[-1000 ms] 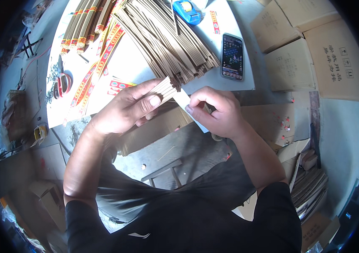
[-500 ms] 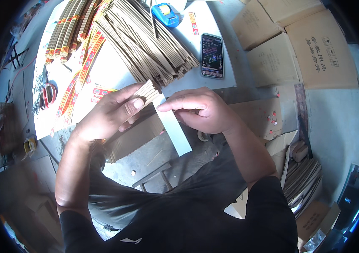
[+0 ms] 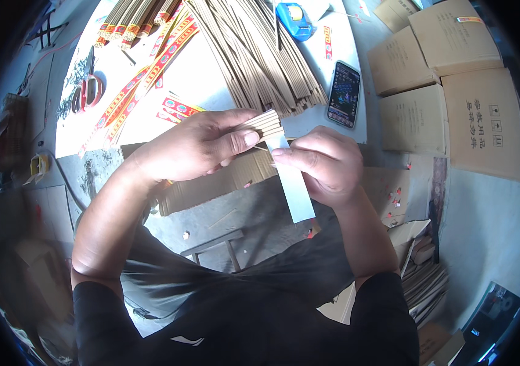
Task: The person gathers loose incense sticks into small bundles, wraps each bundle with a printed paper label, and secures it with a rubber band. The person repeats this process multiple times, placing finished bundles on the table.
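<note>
Sticks (image 3: 267,124) sit gripped in left hand (image 3: 196,146), pale strip (image 3: 295,192) pinched by right hand (image 3: 331,161); level ends and light tension seem best.

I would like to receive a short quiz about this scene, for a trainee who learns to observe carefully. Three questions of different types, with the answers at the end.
1. What does the left hand hold? a) a paintbrush b) a bundle of sticks c) a ruler
2. True or false: the phone lies to the right of the scissors.
3. What is the right hand touching?

Key:
1. b
2. True
3. A pale strip, its upper end at the bundle.
</note>
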Tool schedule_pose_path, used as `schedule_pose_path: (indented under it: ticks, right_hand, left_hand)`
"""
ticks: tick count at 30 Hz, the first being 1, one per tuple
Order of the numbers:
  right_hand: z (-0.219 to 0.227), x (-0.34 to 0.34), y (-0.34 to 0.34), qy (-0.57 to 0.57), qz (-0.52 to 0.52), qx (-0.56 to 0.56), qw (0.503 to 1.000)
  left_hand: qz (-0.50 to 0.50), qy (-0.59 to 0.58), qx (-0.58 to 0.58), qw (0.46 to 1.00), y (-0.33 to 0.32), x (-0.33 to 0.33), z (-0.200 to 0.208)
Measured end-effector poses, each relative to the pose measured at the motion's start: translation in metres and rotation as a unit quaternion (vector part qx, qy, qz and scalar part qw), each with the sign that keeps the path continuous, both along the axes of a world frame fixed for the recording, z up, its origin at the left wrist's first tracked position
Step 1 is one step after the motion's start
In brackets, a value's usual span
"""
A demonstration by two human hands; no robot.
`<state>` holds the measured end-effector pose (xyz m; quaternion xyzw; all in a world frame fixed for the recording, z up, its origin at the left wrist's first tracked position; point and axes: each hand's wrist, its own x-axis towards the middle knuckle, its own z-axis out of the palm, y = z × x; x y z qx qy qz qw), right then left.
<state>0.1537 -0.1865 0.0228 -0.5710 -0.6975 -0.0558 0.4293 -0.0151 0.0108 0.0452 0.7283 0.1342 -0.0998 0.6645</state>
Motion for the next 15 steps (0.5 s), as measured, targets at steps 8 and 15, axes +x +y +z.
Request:
schedule_pose_path:
  ticks: [8,15]
  right_hand:
    - [0.011,-0.003,0.006,-0.058,-0.024,0.038,0.997]
    - [0.022,-0.001,0.012,-0.101,-0.003,-0.019,0.995]
  left_hand:
    - [-0.041,-0.073,0.105,0.991,-0.004,0.003,-0.014]
    - [-0.058,-0.064,0.084,0.993,-0.014,0.0,-0.01]
